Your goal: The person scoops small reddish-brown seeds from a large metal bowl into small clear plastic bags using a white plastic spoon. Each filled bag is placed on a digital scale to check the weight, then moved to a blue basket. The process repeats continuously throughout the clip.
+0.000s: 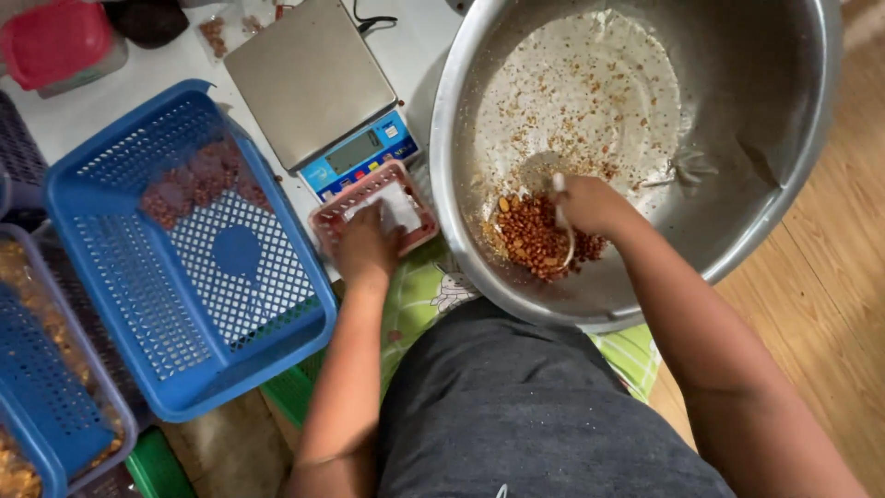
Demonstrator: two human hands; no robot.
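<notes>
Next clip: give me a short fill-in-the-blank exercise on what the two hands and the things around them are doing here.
1. The right hand holds a spoon in a pile of ____ inside the metal bowl.
2. The left hand rests on a small ____ basket.
3. Behind that basket stands a kitchen ____.
4. The large basket left of the left hand is ____.

Missing words: peanuts; pink; scale; blue

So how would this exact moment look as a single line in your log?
left hand: holds small pink basket | right hand: holds white scoop in reddish nuts | steel bowl | blue basket beside
</notes>
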